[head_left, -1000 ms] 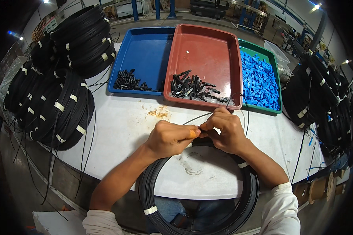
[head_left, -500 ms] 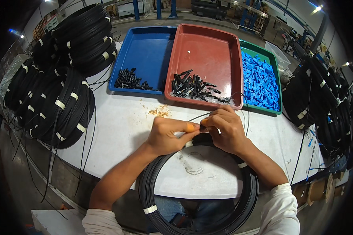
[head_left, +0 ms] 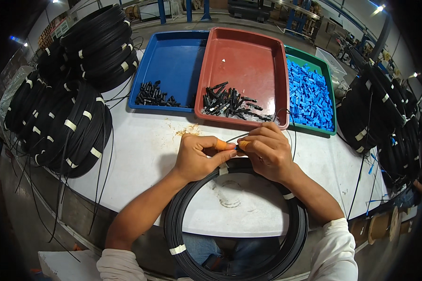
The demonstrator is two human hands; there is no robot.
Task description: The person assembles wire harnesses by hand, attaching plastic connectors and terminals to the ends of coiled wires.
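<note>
Thumb and fingertips of my left hand pinch a small dark piece with a bit of blue, mostly hidden by the fingers. From the other side my right hand is closed on the same piece. Orange wraps cover fingers of both hands. A thin black cable runs up by the fingertips toward the red tray. Below my hands lies a large coil of black cable, bound with pale tape and overhanging the table's near edge.
Black connector parts lie in the red tray, more in the blue tray. Small blue parts fill the green tray. Taped cable coils crowd the left, others the right. Yellowish shreds litter the white table.
My fingertips have shifted slightly, and a bit of blue now shows between them. The left hand has moved a little left. Both hands stay together above the coil.
</note>
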